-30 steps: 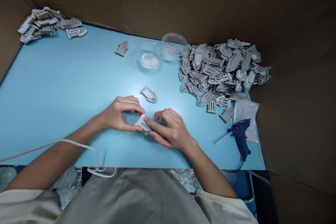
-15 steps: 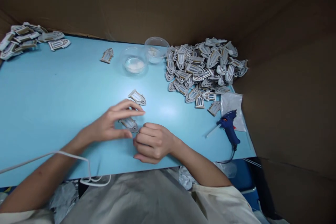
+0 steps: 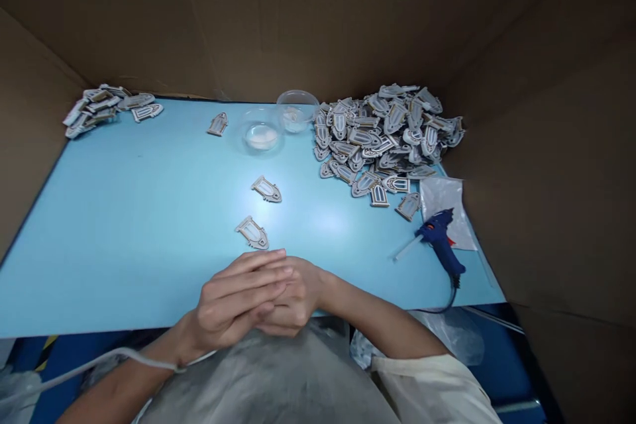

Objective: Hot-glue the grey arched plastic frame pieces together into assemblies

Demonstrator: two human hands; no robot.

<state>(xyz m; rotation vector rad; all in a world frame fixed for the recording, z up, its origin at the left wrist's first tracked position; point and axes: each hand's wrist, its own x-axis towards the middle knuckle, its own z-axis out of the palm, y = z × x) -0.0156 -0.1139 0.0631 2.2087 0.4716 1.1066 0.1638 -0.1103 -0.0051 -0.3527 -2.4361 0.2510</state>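
At the near edge of the blue table [image 3: 124,212], the left hand [image 3: 238,298] lies flat-fingered across the curled right hand [image 3: 298,295]. An arched window piece [image 3: 252,232] lies just beyond at twelve o'clock, a heap [image 3: 382,136] of them at two, the glue gun [image 3: 440,242] at three.

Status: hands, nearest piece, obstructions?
Left hand laid over curled right hand at table edge. Nearest window piece lies flat, untouched. Nothing between; glue gun far right.

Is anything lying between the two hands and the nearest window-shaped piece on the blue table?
Nothing visible does. The left hand rests over the right hand at the near edge of the blue table, and the window-shaped piece lies just beyond the fingertips, with only bare surface between.
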